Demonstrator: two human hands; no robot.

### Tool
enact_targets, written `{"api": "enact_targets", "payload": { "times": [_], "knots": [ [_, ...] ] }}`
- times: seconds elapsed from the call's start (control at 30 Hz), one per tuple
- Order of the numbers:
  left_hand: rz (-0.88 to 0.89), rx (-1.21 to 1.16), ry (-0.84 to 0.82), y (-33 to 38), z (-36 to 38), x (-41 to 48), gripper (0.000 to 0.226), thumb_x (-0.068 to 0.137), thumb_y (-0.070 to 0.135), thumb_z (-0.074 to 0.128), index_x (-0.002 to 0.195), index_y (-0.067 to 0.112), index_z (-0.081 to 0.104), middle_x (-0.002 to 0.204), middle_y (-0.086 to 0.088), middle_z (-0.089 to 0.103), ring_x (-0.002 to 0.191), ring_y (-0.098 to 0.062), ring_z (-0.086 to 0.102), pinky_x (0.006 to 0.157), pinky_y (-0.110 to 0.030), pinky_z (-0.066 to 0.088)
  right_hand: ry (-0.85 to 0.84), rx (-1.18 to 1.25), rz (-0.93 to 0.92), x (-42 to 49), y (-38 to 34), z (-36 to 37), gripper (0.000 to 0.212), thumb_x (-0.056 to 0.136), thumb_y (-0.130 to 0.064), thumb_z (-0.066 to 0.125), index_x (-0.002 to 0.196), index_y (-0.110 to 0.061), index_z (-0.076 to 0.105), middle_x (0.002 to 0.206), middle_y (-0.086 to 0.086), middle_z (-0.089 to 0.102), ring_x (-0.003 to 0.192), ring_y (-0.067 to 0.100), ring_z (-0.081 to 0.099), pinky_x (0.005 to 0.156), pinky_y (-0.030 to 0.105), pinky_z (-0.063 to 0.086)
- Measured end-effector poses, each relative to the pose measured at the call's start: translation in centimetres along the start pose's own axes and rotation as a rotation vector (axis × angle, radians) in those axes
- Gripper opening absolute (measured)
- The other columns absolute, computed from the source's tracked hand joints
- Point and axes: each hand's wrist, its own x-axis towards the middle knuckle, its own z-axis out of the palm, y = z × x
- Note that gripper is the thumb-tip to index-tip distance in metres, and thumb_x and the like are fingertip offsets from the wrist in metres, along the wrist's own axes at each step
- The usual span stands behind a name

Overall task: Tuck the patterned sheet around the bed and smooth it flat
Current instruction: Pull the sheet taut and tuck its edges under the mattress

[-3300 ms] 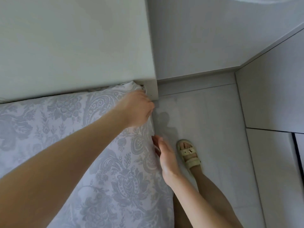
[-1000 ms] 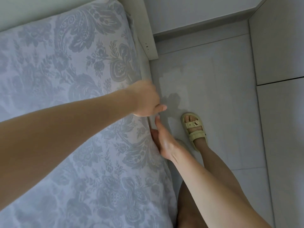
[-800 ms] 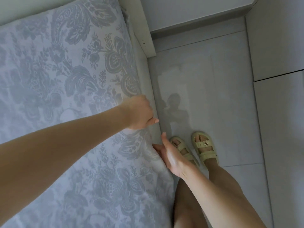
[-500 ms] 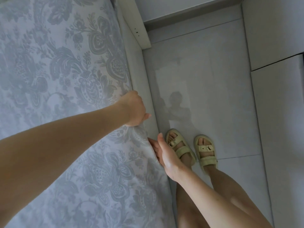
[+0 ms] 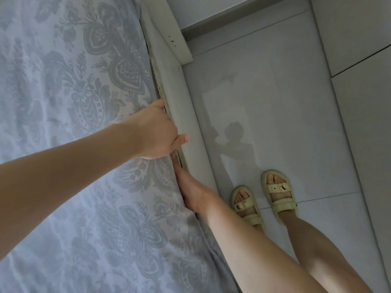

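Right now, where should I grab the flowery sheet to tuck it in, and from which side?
I'd take the flowery sheet by its long side edge, near the left hand, where it folds down into the narrow gap beside the padded bed rail. Come from the floor side, fingers slid in like the right hand: the top lies flat, with nothing to pinch.

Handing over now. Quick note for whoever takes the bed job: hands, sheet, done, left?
Left hand: fingers curled over the edge, gripping the patterned sheet beside the side rail.
Right hand: flat, fingers straight, wedged into the gap between sheet and rail, just nearer the body.
Done: the far stretch toward the end board looks tucked; top lies mostly flat.
Left: the near stretch, where the sheet seems to drape out over the rail; then smooth the top.
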Motion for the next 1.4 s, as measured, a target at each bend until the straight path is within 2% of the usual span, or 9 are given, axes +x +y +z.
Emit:
{"api": "enact_targets", "payload": {
  "times": [0.17,0.3,0.57,0.7,0.8,0.93,1.1,1.27,1.4],
  "knots": [
    [-0.004,-0.074,-0.072,-0.2,0.9,3.0,0.080,0.093,0.049,-0.005,0.087,0.020,0.069,0.086,0.000,0.069,0.093,-0.018,0.061,0.108,-0.037,0.024,0.086,0.110,0.102,-3.2,1.8,-2.8,0.077,0.084,-0.076,0.016,0.125,-0.025,0.058,0.119,0.000,0.066,0.108,0.015,0.062,0.088,0.030,0.050],
    [0.089,-0.108,0.097,0.7,0.6,3.0,0.075,0.094,0.048,-0.002,0.089,0.020,0.067,0.088,0.005,0.066,0.088,-0.017,0.058,0.101,-0.035,0.034,0.109,0.090,0.174,-6.1,3.2,-4.2,0.091,0.083,-0.077,0.006,0.117,-0.012,0.060,0.115,-0.002,0.063,0.103,0.013,0.061,0.086,0.030,0.047],
    [0.102,0.082,-0.331,5.4,0.0,2.6,0.057,0.103,0.038,0.009,0.109,0.016,0.062,0.112,-0.004,0.064,0.107,-0.024,0.057,0.094,-0.034,0.040,0.219,-0.002,0.207,-5.3,4.1,-4.0,0.097,0.079,-0.082,0.015,0.119,-0.009,0.065,0.117,0.014,0.067,0.110,0.027,0.062,0.094,0.037,0.049],
    [0.008,0.122,-0.469,6.2,-0.4,3.6,0.050,0.103,0.035,0.012,0.135,0.019,0.046,0.130,-0.007,0.055,0.118,-0.027,0.053,0.094,-0.034,0.041,0.488,-0.090,0.007,-7.4,6.3,-3.9,0.079,0.089,-0.070,0.018,0.092,-0.011,0.072,0.083,0.006,0.074,0.077,0.016,0.069,0.065,0.024,0.052],
    [-0.059,0.104,-0.558,5.8,-0.2,4.1,0.054,0.102,0.040,0.010,0.140,0.017,0.041,0.141,-0.008,0.047,0.127,-0.028,0.046,0.099,-0.035,0.039,0.718,-0.124,-0.278,-9.9,8.9,-4.2,0.059,0.092,-0.056,0.026,0.104,-0.015,0.066,0.100,0.006,0.071,0.095,0.016,0.066,0.084,0.025,0.051],
    [-0.127,0.024,-0.546,5.5,-0.5,4.5,0.069,0.098,0.050,0.005,0.131,0.012,0.052,0.137,-0.010,0.051,0.125,-0.028,0.048,0.100,-0.037,0.038,0.383,-0.037,-0.172,-10.3,10.2,-3.1,0.045,0.096,-0.052,0.026,0.100,-0.028,0.064,0.093,-0.013,0.073,0.088,0.000,0.068,0.073,0.015,0.052],
    [-0.013,-0.165,-0.044,4.6,-1.1,2.7,0.064,0.098,0.047,0.009,0.080,0.013,0.060,0.082,-0.006,0.061,0.085,-0.025,0.054,0.083,-0.036,0.046,0.205,-0.024,-0.017,-5.8,8.6,-3.5,0.074,0.079,-0.080,0.028,0.129,-0.033,0.056,0.124,0.000,0.063,0.115,0.018,0.059,0.103,0.039,0.044],
    [0.205,-0.131,-0.251,8.9,1.3,0.6,0.068,0.097,0.049,0.008,0.094,0.015,0.067,0.087,0.000,0.065,0.093,-0.022,0.057,0.091,-0.038,0.046,0.120,-0.060,0.021,-6.1,7.8,-4.0,0.066,0.073,-0.086,0.020,0.112,-0.051,0.060,0.128,-0.007,0.059,0.120,0.012,0.054,0.108,0.039,0.038],
    [0.196,0.050,-0.303,10.4,3.2,0.9,0.068,0.098,0.045,0.006,0.103,0.019,0.068,0.103,-0.001,0.068,0.101,-0.024,0.060,0.089,-0.035,0.041,0.216,-0.093,0.125,-9.4,10.6,-5.9,0.073,0.086,-0.074,0.012,0.121,-0.031,0.059,0.110,-0.007,0.066,0.099,0.005,0.063,0.082,0.021,0.050]
  ]
}}
